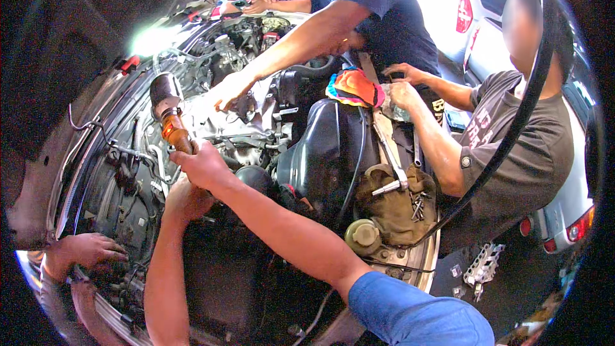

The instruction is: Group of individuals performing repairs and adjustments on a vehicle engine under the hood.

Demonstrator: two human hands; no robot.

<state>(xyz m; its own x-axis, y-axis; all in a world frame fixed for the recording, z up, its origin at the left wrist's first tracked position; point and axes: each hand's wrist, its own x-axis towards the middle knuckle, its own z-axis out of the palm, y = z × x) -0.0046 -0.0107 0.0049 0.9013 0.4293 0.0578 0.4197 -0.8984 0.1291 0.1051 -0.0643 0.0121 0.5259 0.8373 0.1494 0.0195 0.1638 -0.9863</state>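
My right hand (206, 165), at the end of the blue-sleeved arm, is closed round the orange-amber handle of a tool with a dark cylindrical head (168, 93). The tool tilts up and to the left over the engine bay, its head apart from the engine (246, 138). Just below, my left hand (187, 200) is curled close to my right wrist. What it holds, if anything, is hidden. A co-worker's hand (232, 93) reaches onto the engine from the far side.
Another person's hand (96, 250) rests at the left edge. On the right fender, a brown cloth (391, 211) carries a ratchet wrench (398, 176) and several small metal parts. A co-worker there holds something greyish near a colourful cloth (354, 88). A black strut (512, 134) crosses the right side.
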